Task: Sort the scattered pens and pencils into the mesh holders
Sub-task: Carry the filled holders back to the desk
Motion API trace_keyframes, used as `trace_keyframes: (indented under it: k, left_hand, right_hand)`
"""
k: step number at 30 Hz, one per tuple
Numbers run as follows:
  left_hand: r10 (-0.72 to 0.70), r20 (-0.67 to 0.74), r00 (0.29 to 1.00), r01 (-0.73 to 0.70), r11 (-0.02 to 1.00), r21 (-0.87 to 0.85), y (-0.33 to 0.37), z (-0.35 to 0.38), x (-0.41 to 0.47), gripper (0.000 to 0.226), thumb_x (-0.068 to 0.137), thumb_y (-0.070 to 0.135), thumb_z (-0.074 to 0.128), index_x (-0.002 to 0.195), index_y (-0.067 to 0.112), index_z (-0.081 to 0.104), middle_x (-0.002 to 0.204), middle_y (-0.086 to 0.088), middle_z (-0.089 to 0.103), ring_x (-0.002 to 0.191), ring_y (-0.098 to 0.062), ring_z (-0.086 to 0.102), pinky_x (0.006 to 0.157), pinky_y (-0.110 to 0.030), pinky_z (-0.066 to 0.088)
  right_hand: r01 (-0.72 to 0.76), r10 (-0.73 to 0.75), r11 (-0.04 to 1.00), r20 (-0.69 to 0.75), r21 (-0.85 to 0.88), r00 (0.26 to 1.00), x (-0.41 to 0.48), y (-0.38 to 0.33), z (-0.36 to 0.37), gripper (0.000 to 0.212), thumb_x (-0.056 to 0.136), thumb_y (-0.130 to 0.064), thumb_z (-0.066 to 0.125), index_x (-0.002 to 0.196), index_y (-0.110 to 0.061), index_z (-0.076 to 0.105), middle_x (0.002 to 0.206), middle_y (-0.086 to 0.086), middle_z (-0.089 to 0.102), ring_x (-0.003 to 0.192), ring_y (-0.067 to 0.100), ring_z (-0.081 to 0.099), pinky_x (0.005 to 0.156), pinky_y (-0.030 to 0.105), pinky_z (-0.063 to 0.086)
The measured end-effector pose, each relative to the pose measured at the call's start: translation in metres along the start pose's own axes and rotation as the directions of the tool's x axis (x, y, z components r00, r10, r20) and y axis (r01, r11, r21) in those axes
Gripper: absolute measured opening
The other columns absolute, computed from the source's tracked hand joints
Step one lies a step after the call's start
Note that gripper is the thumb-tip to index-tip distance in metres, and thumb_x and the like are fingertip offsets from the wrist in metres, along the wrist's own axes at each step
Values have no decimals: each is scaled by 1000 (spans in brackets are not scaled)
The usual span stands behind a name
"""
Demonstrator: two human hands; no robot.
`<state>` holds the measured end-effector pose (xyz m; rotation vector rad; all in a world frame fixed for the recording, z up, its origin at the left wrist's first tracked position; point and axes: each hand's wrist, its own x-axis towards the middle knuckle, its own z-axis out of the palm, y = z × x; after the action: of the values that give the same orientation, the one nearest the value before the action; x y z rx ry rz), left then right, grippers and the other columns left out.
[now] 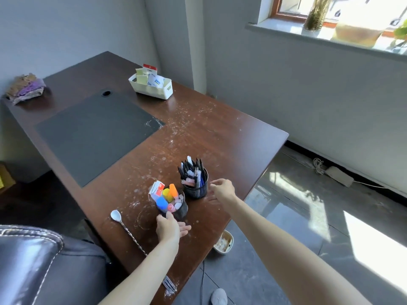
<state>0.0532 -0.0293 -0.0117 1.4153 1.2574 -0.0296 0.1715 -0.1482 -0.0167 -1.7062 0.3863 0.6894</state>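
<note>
Pen holder: we find the far mesh holder [196, 192] upright near the desk's right edge, packed with dark, blue and white pens [191, 170] standing on end.
Highlighter holder: the near mesh holder [182, 211] stands upright just beside it, towards the camera, filled with orange, yellow, blue and pink highlighters [169, 194].
Left hand: we note the left hand [170, 227] at the near holder's front wall, thumb up by the rim, fingers straight and close together, gripping nothing.
Right hand: the right hand [222, 190] is just right of the far holder, fingers loosely spread towards it; we cannot tell whether they touch the mesh.
Desk: brown wooden desk [220, 133], surface marked with white smears.
Surroundings: a long-handled spoon [115, 215] lies left of the near holder; a dark mat [94, 135] lies further back; a white basket [152, 90] of papers sits near the far edge.
</note>
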Motion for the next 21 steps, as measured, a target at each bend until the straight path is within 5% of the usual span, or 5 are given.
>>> trace_keyframes:
  k: [5, 9, 14, 21]
  left_hand:
    - [-89, 163, 983, 68, 989, 132, -19, 50, -55, 39, 103, 23, 29, 130, -4, 37, 94, -26, 64, 45, -20, 64, 38, -23, 50]
    - [-59, 377, 924, -59, 954, 293, -41, 118, -117, 30, 103, 20, 26, 123, 1, 37, 73, -19, 60, 34, -15, 59, 41, -23, 47]
    - [-61, 572, 818, -289, 816, 501, -87, 213, -194, 18, 100, 17, 28, 110, 9, 40, 75, -17, 59, 50, -19, 61, 51, -24, 40]
    - [-284, 745, 603, -480, 618, 623, -191, 332, -292, 12, 100, 18, 33, 110, 15, 39, 73, -12, 59, 56, -19, 58, 49, -23, 39]
  right_hand:
    - [-2, 3, 999, -36, 34, 999, -24, 32, -67, 21, 92, 1, 42, 103, -6, 59, 72, 10, 60, 49, 21, 63, 50, 30, 58]
    - [-47, 61, 990, -100, 133, 993, -50, 79, -156, 19, 90, 2, 40, 96, -7, 56, 65, 11, 58, 41, 20, 60, 46, 27, 54]
    - [-101, 161, 962, -229, 254, 960, -95, 155, -286, 18, 92, 1, 36, 98, -8, 50, 65, 10, 53, 31, 11, 55, 36, 18, 44]
    - [-185, 445, 847, -474, 499, 759, -162, 314, -439, 20, 94, -1, 34, 99, -5, 54, 62, 13, 48, 26, 14, 47, 33, 18, 38]
